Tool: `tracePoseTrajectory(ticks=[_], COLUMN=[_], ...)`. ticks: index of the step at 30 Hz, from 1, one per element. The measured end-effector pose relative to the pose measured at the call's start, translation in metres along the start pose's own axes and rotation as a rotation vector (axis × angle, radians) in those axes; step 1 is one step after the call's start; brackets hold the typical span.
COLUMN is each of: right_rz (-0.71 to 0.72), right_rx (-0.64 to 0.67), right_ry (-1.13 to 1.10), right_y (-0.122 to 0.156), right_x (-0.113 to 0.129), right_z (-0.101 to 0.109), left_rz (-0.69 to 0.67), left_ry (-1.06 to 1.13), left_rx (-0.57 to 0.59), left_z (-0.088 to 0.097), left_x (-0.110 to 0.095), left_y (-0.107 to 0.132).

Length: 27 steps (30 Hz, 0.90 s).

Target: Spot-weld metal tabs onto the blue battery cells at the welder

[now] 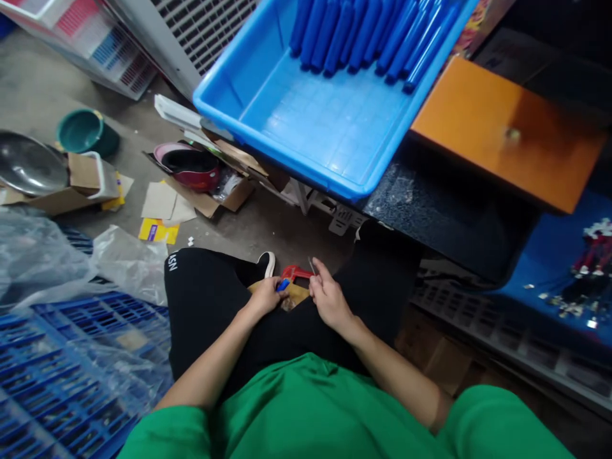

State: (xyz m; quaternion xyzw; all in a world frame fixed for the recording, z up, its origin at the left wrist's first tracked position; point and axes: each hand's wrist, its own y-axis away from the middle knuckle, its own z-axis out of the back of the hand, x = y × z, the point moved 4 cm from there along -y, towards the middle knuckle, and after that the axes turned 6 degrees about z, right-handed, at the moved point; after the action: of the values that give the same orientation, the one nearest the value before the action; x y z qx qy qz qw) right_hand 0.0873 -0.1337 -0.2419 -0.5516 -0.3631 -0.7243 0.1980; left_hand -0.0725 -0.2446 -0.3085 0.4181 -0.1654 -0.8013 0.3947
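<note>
Between my thighs, my left hand (268,296) is closed on a small blue piece (284,285); its exact kind is too small to make out. Just to the right, my right hand (329,299) grips a thin metal tool (312,265), index finger stretched along it and tip pointing up. The two hands are a little apart. Beyond them, low between my knees, shows a red object (296,273) with a curved outline, partly hidden. A tan surface (297,293) lies under the hands.
Ahead, a blue plastic tub (315,134) holds several blue tubes (363,32). An orange box (507,134) stands on the dark table (406,197), near wire bundles (593,274). Left are a blue crate (71,376), a green bucket (86,132) and an opened carton (234,197).
</note>
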Motion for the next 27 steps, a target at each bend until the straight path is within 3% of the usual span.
tracePoseTrajectory(ticks=[3,6,11,15,18,23,27], right_rz=[0.03,0.031,0.069,0.124,0.183,0.29,0.363], right_rx=[-0.007,-0.06,-0.177,-0.374,-0.516,-0.785,-0.893], right_ry=[0.13,0.106,0.004,0.048,0.024,0.01,0.076], right_y=[-0.009,-0.009,-0.004,0.0,0.011,0.049,0.074], right_x=[0.001,-0.007,-0.02,-0.018,-0.011,0.007,0.032], right_z=[-0.005,-0.009,-0.012,0.0,0.019,0.058,0.081], left_rz=[0.049,0.019,-0.104,-0.272,-0.413,-0.6,-0.658], left_ry=[-0.167,-0.189,0.14,0.419,0.562,0.566,0.509], left_rx=[0.08,0.08,0.03,-0.1,-0.064,0.143,0.166], left_z=[-0.003,-0.002,0.012,0.037,0.04,0.004,-0.021], left_x=[0.01,0.009,-0.016,-0.069,-0.127,-0.215,-0.255], left_y=[0.013,0.014,0.004,0.003,0.007,0.019,0.032])
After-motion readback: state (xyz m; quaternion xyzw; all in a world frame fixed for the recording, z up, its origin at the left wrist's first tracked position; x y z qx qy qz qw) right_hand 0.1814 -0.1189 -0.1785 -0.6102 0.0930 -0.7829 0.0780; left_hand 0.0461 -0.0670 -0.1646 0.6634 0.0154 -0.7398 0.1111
